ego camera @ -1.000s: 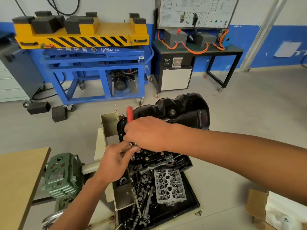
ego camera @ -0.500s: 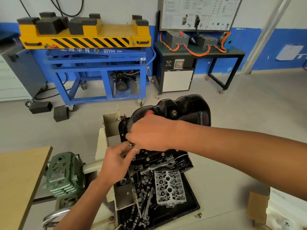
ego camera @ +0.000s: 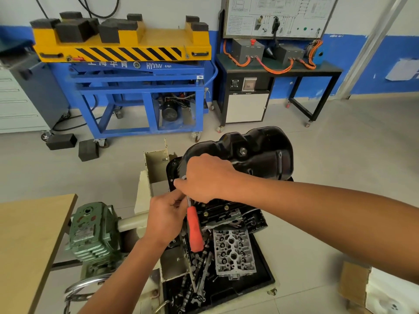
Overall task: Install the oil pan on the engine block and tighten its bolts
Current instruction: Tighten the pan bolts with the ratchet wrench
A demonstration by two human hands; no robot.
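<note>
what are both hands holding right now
left hand: fingers curled at the red-handled wrench shank, grip cannot be told
right hand: grips the wrench's upper end at the oil pan flange

1 left hand, 1 right hand, 1 oil pan, 1 red-handled wrench, 1 cylinder head, 2 black blocks

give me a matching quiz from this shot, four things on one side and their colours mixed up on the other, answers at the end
Things:
1 oil pan
2 wrench
3 gearbox
4 lift platform

Colours:
a green
b yellow with black stripes
c black
d red-handled

Pairs: 1-c, 2-d, 3-a, 4-b
</note>
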